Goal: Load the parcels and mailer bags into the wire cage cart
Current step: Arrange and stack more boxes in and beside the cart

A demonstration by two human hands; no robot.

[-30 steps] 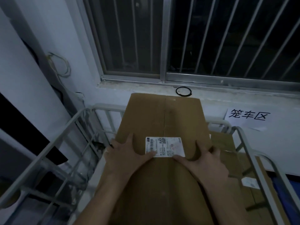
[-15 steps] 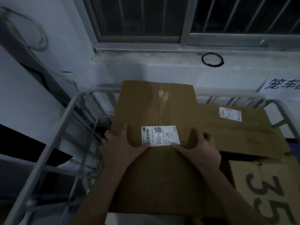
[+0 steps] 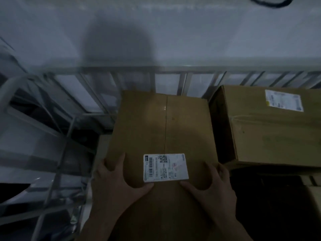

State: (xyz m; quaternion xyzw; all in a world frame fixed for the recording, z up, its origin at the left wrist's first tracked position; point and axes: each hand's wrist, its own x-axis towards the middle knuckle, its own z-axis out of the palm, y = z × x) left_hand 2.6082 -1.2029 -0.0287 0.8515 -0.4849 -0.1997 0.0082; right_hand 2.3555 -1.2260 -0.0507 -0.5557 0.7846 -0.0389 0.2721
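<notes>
We hold the brown box inside the wire cage cart, close to its back bars. Our left hand and right hand grip its two sides, with our thumbs flat on top by the white label. The other box sits just beside it on the right. Our right fingers could get squeezed between the two boxes. If one hand lets go first, the box may tip and land crooked.
</notes>
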